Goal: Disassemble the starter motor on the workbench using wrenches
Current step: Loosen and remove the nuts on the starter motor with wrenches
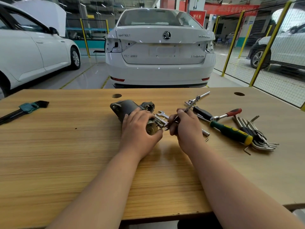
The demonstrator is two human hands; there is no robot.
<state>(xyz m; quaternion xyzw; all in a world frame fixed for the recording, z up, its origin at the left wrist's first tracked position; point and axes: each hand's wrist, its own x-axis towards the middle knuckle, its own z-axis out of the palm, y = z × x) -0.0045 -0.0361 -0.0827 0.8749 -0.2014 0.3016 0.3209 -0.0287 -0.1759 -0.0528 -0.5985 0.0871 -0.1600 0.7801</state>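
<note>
Bracing against wrench torque.
My left hand (140,129) clamps the starter motor (128,106) steady; my right hand (186,128) grips a wrench (187,109), apparently at its near-end stud.

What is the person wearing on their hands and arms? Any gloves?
No gloves. The left hand and the right hand are bare, with no rings, watch or bracelet to be seen. No sleeves show either, right down to the picture's bottom edge.

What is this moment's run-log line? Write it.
left hand: grips dark grey metal starter motor on wooden workbench | right hand: holds slim silver wrench at motor's near end
</note>
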